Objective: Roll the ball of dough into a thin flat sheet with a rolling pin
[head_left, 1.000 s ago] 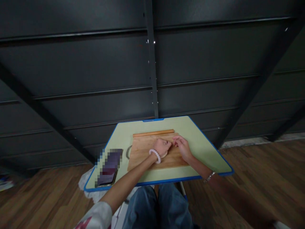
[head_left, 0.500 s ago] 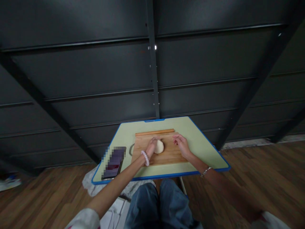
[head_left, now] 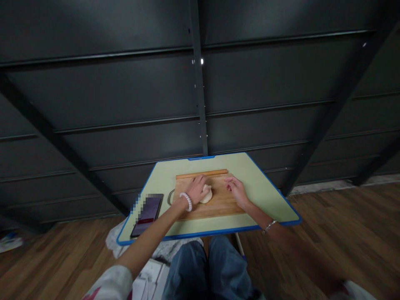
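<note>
dough ball (head_left: pixel 207 194) sits on the cutting board (head_left: pixel 218 205), left of centre, nearer the board's far edge than its near one; pale, rounded, only its right part visible; left hand (head_left: pixel 196 188) is cupped over its left and top side, fingers curled onto it, so grasping the dough; right hand (head_left: pixel 237 191) rests on the board just right of the dough, not touching it, fingers loosely bent, released, nothing in it.

rolling pin (head_left: pixel 201 174) lies along the board's far edge, just beyond the left hand's fingertips; contact with the fingers too small to tell; metal loop (head_left: pixel 169 197) sticks out of the board's left end.

board lies on the counter (head_left: pixel 268 196), pale green top with blue rim, board roughly centred; phone (head_left: pixel 146 209) lies flat at the near left corner, well apart from the board, screen blurred.

bead bracelet (head_left: pixel 187 201) on the left wrist, thin wrist chain (head_left: pixel 269 226) on the right; both forearms cross the counter's near edge; knees in jeans (head_left: pixel 208 271) under that edge; wooden floor (head_left: pixel 337 233) around; dark panelled wall (head_left: pixel 125 104) behind the counter.
</note>
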`<state>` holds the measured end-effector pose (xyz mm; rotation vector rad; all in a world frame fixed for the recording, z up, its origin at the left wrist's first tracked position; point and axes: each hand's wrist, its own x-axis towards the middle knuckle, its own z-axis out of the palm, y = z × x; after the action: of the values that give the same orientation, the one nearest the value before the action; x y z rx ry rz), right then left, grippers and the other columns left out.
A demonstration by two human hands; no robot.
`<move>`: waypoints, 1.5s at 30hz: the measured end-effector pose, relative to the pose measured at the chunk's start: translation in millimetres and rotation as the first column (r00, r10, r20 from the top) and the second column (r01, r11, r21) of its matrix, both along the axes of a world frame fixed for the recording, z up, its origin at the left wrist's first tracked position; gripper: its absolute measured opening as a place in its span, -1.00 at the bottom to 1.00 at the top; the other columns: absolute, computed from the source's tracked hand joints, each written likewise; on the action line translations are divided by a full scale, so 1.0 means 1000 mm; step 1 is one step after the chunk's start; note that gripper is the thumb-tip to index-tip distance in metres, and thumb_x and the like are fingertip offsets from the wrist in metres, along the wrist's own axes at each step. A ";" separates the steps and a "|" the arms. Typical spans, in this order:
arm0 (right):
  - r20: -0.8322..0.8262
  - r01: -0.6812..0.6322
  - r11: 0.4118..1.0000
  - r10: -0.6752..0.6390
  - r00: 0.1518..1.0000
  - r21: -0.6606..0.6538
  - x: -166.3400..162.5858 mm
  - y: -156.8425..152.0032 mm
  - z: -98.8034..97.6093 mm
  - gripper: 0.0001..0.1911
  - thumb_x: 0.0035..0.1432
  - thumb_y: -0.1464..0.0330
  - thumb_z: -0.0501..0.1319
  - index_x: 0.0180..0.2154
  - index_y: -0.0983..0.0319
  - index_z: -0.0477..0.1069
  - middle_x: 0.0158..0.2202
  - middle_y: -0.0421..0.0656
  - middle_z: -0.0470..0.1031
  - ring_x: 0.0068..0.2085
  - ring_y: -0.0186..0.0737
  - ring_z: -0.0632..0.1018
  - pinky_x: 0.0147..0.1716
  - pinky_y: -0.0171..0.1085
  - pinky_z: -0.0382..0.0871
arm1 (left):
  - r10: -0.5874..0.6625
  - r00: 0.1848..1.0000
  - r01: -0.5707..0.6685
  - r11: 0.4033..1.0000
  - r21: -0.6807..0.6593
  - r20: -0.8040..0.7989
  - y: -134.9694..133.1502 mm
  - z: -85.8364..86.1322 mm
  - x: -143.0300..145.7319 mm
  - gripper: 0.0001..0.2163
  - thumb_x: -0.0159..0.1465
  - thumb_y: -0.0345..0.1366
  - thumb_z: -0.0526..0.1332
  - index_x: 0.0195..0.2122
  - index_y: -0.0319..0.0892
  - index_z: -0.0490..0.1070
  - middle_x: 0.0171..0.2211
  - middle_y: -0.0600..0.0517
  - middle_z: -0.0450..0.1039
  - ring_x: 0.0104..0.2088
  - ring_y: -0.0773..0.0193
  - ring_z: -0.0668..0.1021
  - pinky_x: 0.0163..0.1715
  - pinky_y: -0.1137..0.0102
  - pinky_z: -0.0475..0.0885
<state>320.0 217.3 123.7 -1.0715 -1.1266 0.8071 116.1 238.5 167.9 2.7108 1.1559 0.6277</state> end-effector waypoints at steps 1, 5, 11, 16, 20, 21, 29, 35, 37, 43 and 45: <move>-0.004 -0.001 1.000 0.001 1.000 0.002 0.000 0.000 0.000 -0.84 -0.08 0.22 0.13 -0.48 0.17 0.36 -0.60 -0.28 0.33 -0.53 -0.28 0.35 -0.50 -0.29 0.19 | -0.055 0.998 0.055 0.998 -0.002 0.015 -0.003 -0.001 0.007 -0.64 0.31 -0.20 -0.03 0.07 -0.25 0.25 0.03 -0.16 0.32 0.07 0.10 0.34 0.10 0.17 0.19; -0.023 0.000 1.000 0.001 1.000 0.024 0.000 0.000 -0.001 -0.87 -0.08 0.26 0.13 -0.49 0.17 0.37 -0.63 -0.29 0.31 -0.54 -0.28 0.33 -0.50 -0.29 0.20 | -0.285 0.957 0.286 0.958 -0.015 0.055 -0.024 -0.007 0.034 -0.62 0.32 -0.23 -0.06 0.11 -0.25 0.22 0.08 -0.16 0.31 0.11 0.15 0.33 0.17 0.20 0.12; -0.133 0.102 0.994 -0.097 0.986 0.027 0.003 0.001 -0.002 -0.87 -0.08 0.26 0.13 -0.45 0.17 0.35 -0.58 -0.28 0.31 -0.52 -0.29 0.33 -0.48 -0.28 0.20 | -0.141 0.972 0.154 0.986 -0.057 0.187 -0.029 -0.021 0.058 -0.65 0.29 -0.29 -0.04 0.07 -0.27 0.25 0.03 -0.18 0.36 0.07 0.15 0.37 0.14 0.19 0.18; -0.170 0.135 0.991 -0.130 0.977 0.017 0.002 0.000 -0.003 -0.89 -0.06 0.27 0.13 -0.46 0.17 0.34 -0.58 -0.28 0.29 -0.51 -0.30 0.31 -0.48 -0.29 0.18 | 0.060 0.953 0.007 0.975 -0.222 0.297 0.011 -0.018 0.058 -0.70 0.31 -0.27 -0.04 -0.05 -0.25 0.37 -0.05 -0.13 0.45 0.00 0.14 0.44 0.08 0.25 0.25; -0.161 0.115 0.993 -0.111 0.981 0.013 0.001 0.000 -0.004 -0.88 -0.06 0.26 0.13 -0.45 0.17 0.34 -0.58 -0.28 0.30 -0.51 -0.30 0.31 -0.49 -0.30 0.17 | 0.083 0.965 -0.025 0.973 -0.229 0.248 0.028 -0.014 0.045 -0.66 0.34 -0.24 -0.10 -0.01 -0.20 0.37 0.06 -0.07 0.38 0.18 0.14 0.26 0.19 0.16 0.07; -0.160 0.112 0.994 -0.108 0.981 0.016 0.001 0.000 -0.004 -0.87 -0.06 0.26 0.14 -0.45 0.17 0.34 -0.58 -0.28 0.30 -0.51 -0.30 0.31 -0.49 -0.30 0.17 | 0.069 0.979 -0.026 0.976 -0.217 0.194 0.029 -0.013 0.041 -0.64 0.35 -0.25 -0.13 0.03 -0.19 0.34 0.11 -0.06 0.32 0.23 0.15 0.18 0.21 0.13 0.00; -0.165 0.094 0.995 -0.088 0.982 0.027 0.002 0.002 -0.005 -0.87 -0.08 0.25 0.16 -0.47 0.17 0.35 -0.59 -0.29 0.30 -0.53 -0.31 0.31 -0.52 -0.30 0.15 | -0.103 0.982 0.086 0.990 -0.110 -0.158 0.001 -0.007 0.015 -0.52 0.38 -0.21 -0.27 0.22 -0.31 0.10 0.24 -0.13 0.10 0.27 0.23 0.09 0.27 0.17 -0.12; -0.187 0.070 0.997 -0.064 0.980 0.025 0.000 0.000 -0.004 -0.90 -0.07 0.28 0.14 -0.46 0.17 0.35 -0.57 -0.28 0.31 -0.52 -0.31 0.32 -0.50 -0.30 0.16 | -0.213 0.974 0.207 0.975 -0.079 -0.076 -0.030 -0.018 -0.004 -0.51 0.38 -0.17 -0.24 0.25 -0.33 0.01 0.28 -0.18 -0.02 0.29 0.24 0.01 0.26 0.22 0.01; -0.198 0.064 0.998 -0.058 0.978 0.025 0.000 0.000 -0.004 -0.90 -0.09 0.29 0.14 -0.47 0.17 0.33 -0.56 -0.28 0.32 -0.52 -0.32 0.31 -0.50 -0.31 0.16 | -0.284 0.956 0.282 0.959 -0.032 -0.073 -0.041 -0.021 -0.007 -0.52 0.38 -0.18 -0.18 0.26 -0.31 -0.04 0.30 -0.17 -0.10 0.31 0.21 -0.09 0.27 0.16 -0.03; -0.192 0.083 0.996 -0.078 0.978 0.017 0.000 0.000 -0.002 -0.89 -0.10 0.28 0.14 -0.48 0.17 0.34 -0.56 -0.28 0.33 -0.52 -0.32 0.31 -0.50 -0.31 0.16 | -0.273 0.953 0.264 0.961 -0.087 -0.129 -0.063 -0.012 0.009 -0.43 0.34 -0.10 -0.11 0.27 -0.38 -0.08 0.29 -0.25 -0.09 0.30 0.11 -0.08 0.27 0.12 -0.07; -0.196 0.081 0.997 -0.079 0.978 0.007 0.000 0.000 -0.002 -0.89 -0.10 0.28 0.15 -0.48 0.17 0.35 -0.56 -0.28 0.33 -0.51 -0.32 0.32 -0.50 -0.31 0.16 | -0.212 0.970 0.196 0.971 -0.141 -0.115 -0.063 -0.009 0.021 -0.37 0.33 -0.07 -0.10 0.28 -0.43 -0.14 0.29 -0.29 -0.11 0.29 0.08 -0.03 0.25 0.15 -0.03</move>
<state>320.4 217.1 122.0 -0.9957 -0.9170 0.8200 136.8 175.3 159.1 2.7444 0.8902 0.3409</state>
